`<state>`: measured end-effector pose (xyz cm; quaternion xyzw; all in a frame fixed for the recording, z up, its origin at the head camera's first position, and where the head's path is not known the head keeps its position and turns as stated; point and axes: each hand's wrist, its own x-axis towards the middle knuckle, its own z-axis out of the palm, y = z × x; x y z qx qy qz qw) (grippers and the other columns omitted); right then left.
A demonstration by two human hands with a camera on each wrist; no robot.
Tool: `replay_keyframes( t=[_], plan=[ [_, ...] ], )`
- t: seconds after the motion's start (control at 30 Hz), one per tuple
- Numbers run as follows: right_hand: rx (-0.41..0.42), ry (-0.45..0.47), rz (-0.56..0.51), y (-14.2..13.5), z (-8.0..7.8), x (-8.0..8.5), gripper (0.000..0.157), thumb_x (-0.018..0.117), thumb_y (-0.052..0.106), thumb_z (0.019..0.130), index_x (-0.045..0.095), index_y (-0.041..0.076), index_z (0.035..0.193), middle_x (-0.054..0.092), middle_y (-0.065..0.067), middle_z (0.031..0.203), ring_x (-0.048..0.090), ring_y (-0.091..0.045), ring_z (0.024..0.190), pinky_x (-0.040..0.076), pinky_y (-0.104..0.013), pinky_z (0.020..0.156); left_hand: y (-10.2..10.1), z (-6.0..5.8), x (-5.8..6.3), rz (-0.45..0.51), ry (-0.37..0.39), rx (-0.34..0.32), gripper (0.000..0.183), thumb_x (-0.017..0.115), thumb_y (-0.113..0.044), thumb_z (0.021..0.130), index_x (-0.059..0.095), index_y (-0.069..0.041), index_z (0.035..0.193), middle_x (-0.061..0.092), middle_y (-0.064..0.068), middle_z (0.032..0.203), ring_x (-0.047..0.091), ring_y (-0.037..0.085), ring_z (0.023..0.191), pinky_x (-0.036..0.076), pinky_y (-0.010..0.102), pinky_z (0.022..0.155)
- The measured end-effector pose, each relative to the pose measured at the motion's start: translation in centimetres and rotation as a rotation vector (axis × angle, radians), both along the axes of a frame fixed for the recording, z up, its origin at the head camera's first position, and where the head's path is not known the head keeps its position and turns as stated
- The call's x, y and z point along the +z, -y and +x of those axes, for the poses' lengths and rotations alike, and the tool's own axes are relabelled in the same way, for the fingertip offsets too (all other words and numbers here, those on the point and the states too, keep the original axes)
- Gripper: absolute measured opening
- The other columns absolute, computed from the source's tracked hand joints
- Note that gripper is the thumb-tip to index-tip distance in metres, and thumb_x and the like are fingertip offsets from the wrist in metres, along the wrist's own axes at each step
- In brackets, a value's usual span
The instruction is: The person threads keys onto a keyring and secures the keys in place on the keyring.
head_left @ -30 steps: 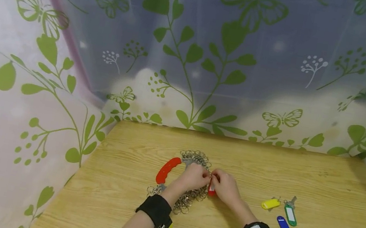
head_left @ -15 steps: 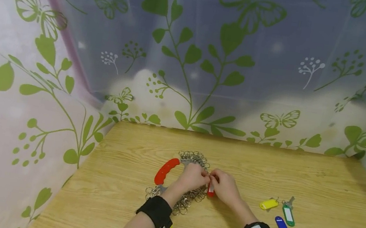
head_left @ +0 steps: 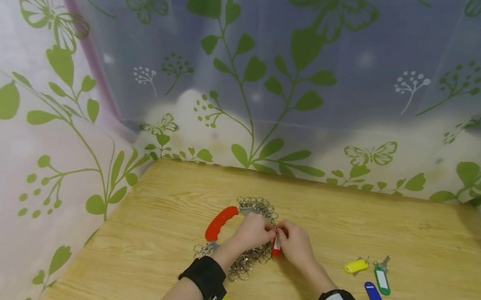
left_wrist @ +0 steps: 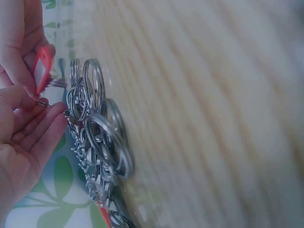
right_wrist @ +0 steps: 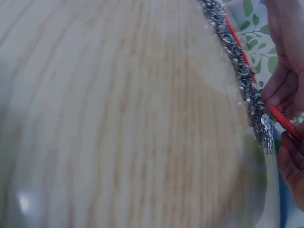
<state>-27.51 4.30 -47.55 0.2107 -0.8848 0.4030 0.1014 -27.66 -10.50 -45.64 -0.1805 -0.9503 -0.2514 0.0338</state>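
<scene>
My left hand (head_left: 253, 230) pinches a small metal ring (left_wrist: 42, 103) between thumb and fingers. Right beside it, my right hand (head_left: 296, 244) grips a red key tag (head_left: 276, 247) with a white label, close to that ring. In the left wrist view a blurred metal piece shows beside the tag (left_wrist: 42, 71). Under and around my left hand lies a bunch of silver split rings (head_left: 242, 267), threaded on a carrier with a red grip handle (head_left: 220, 223). The fingertips cover the spot where tag and ring meet, so I cannot tell whether they are joined.
To the right on the wooden table (head_left: 427, 234) lie a yellow key tag (head_left: 356, 266), a green one (head_left: 382, 280) with a key, and a blue one (head_left: 374, 297). A patterned curtain (head_left: 254, 67) borders the table at the back and sides.
Both hands stay close together over the ring bunch. The red key tag has shifted very slightly left and hangs a little straighter; otherwise little differs.
</scene>
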Motion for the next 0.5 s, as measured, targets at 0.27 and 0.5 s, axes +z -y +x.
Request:
replay_keyframes(
  t=[0.27,0.5],
  plan=[
    [0.026,0.002,-0.038,-0.39,-0.62,0.57,0.011,0.056,0.006,0.092,0.066,0.002,0.095,0.064,-0.007,0.082,0.053,-0.013,0.065,0.043,-0.031,0.06,0.38,-0.44,0.15,0.074,-0.048,-0.035,0.044,0.056,-0.009,0.087,0.034,-0.017,0.049,0.02,-0.007,0.046,0.015,0.006,0.041,0.019,0.02,0.046],
    [0.045,0.011,-0.02,-0.53,-0.48,0.19,0.011,0.056,0.005,0.092,0.065,0.001,0.095,0.063,-0.006,0.081,0.05,-0.013,0.062,0.041,-0.03,0.058,0.44,-0.21,-0.18,0.109,-0.034,-0.041,0.042,0.056,-0.007,0.086,0.036,-0.017,0.05,0.02,-0.007,0.048,0.016,0.007,0.042,0.019,0.021,0.046]
  ],
)
